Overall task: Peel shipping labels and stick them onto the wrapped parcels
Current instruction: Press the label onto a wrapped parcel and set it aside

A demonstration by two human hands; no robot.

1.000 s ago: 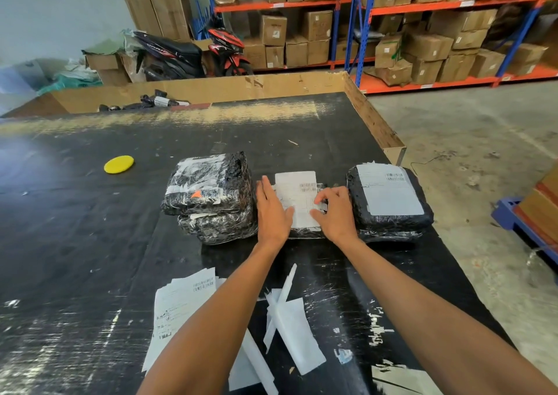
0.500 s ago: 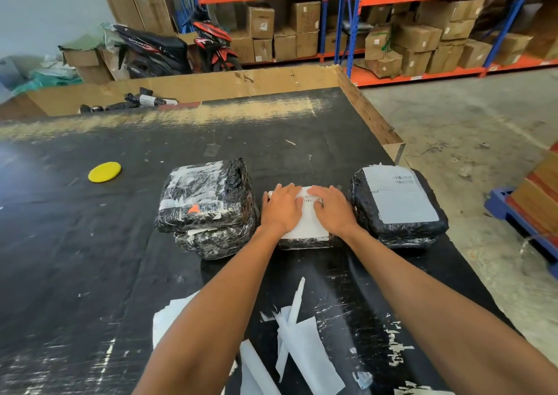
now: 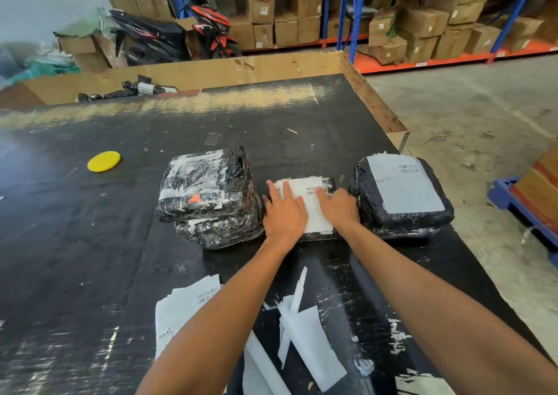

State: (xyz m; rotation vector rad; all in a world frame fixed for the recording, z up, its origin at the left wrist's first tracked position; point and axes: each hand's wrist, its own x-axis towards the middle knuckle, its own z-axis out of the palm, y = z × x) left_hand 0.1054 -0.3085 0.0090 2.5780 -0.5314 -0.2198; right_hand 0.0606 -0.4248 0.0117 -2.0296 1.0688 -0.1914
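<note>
Already the right-hand black film-wrapped parcel [image 3: 401, 195] wears its label; flat, open left hand [image 3: 283, 213] and right hand [image 3: 339, 209] smooth a white barcode label [image 3: 311, 201] onto the small middle parcel [image 3: 330, 183], while the stacked left parcels [image 3: 208, 195] and paper label sheets [image 3: 184, 307] wait.

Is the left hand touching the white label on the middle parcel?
Touching. In the head view, the left hand lies flat on the white label, its fingers overlapping the label's left edge with no visible gap.
</note>
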